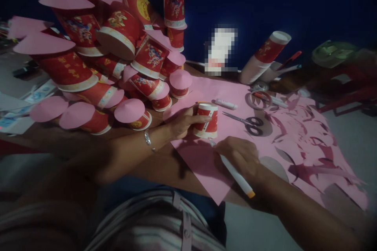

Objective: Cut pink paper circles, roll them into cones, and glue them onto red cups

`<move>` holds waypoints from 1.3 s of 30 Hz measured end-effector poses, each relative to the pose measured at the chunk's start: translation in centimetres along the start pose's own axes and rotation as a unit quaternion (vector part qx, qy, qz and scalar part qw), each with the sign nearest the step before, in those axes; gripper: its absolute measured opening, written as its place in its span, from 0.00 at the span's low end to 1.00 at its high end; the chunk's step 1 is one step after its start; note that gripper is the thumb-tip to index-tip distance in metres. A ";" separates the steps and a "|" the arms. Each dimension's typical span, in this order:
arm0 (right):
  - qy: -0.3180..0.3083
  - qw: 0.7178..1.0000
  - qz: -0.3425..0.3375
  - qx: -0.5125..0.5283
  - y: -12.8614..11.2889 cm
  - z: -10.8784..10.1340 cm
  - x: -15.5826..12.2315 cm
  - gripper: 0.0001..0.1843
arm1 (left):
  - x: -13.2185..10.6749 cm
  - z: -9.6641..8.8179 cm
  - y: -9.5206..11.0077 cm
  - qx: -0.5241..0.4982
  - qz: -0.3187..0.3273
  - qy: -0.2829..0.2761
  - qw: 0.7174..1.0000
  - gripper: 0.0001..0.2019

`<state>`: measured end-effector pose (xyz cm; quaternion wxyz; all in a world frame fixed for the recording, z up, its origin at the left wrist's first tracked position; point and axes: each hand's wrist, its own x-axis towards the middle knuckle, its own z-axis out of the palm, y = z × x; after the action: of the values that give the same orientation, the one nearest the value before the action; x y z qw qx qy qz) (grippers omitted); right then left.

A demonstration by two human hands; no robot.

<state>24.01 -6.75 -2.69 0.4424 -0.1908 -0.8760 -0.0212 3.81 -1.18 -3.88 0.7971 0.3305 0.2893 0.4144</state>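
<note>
My left hand is wrapped round a red paper cup with a white rim, its thumb across the printed side. The cup stands over a pink paper sheet. My right hand grips a white marker pen with an orange end. The pen's tip sits close by the cup's lower edge; whether it touches the paper or the cup I cannot tell. Beyond my right hand lie dark-handled scissors, partly opened. A white tube rests behind the cup.
Several red cups with pink cone tops are heaped at the left. Pink paper scraps cover the right side, near a tape roll. A stack of cups leans at the back right. Grey discs lie by my right wrist.
</note>
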 end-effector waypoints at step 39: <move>-0.042 0.999 0.009 -0.016 0.3 -0.1 0.1 0.07 | -0.3 0.4 0.2 0.032 0.008 0.013 0.999 0.28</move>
<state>24.16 -6.50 -2.56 0.4023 -0.2061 -0.8917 -0.0235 3.91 -1.47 -3.43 0.7791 0.3525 0.3101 0.4155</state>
